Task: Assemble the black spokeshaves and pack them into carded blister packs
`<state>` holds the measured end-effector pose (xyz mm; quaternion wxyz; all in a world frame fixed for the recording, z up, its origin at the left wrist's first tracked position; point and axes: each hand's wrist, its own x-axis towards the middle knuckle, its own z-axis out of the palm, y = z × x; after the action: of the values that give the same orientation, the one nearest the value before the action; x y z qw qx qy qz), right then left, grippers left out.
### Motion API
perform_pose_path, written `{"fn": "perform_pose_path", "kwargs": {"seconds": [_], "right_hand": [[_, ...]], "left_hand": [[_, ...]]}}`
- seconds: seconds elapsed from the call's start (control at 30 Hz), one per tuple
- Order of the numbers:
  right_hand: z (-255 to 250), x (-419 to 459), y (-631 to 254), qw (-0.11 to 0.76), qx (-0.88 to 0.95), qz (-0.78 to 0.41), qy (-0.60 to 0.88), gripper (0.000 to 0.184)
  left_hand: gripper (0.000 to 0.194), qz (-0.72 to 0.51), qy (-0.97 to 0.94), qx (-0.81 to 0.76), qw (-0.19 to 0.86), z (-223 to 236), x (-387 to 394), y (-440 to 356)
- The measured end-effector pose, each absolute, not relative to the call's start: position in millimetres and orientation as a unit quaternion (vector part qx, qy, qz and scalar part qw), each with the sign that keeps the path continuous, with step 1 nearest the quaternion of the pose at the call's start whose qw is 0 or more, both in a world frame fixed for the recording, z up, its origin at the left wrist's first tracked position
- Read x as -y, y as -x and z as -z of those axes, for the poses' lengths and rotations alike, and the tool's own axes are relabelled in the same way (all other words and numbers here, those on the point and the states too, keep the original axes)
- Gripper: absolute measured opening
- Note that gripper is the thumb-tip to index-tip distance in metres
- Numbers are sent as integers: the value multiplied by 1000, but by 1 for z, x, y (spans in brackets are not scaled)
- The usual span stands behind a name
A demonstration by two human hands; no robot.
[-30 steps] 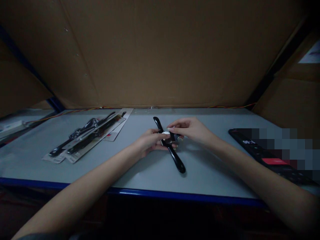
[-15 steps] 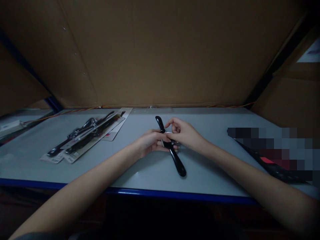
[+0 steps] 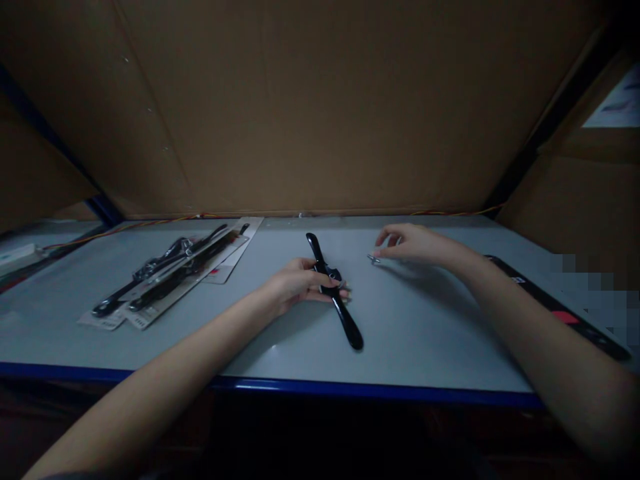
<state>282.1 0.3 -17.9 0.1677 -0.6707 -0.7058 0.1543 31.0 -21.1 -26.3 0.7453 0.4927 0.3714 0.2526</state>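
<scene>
A black spokeshave with two long handles lies slantwise across my left hand. The fingers are closed round its middle, the thumb on top and the others beneath. Part of its metal centre is hidden by the thumb. To the right, my right hand is low over the table with bent fingers. At its thumb tip is a small shiny metal part, close to the tabletop; its exact kind is too small to make out.
Several packaged black-handled tools lie piled at the left of the grey table. A long black object with a red patch lies at the right, partly blurred out. A cardboard wall closes off the back.
My right hand has moved away from the spokeshave to the right, with the small metal part at its fingertips. My left hand still holds the spokeshave, which has shifted slightly left.
</scene>
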Motion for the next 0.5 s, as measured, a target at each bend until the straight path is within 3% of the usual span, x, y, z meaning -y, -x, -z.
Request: {"fn": "perform_pose_path", "kwargs": {"seconds": [0.1, 0.27, 0.4, 0.5], "right_hand": [[27, 1, -272, 142, 733, -143, 650, 32], [34, 5, -257, 156, 781, -26, 604, 7], [36, 8, -252, 172, 799, 47, 574, 13], [32, 14, -243, 217, 798, 11, 563, 14]], "left_hand": [[23, -251, -497, -373, 743, 26, 22, -31], [24, -248, -497, -372, 744, 24, 23, -31], [21, -258, -496, -374, 740, 26, 22, -31], [19, -264, -501, -374, 734, 27, 23, -31]]}}
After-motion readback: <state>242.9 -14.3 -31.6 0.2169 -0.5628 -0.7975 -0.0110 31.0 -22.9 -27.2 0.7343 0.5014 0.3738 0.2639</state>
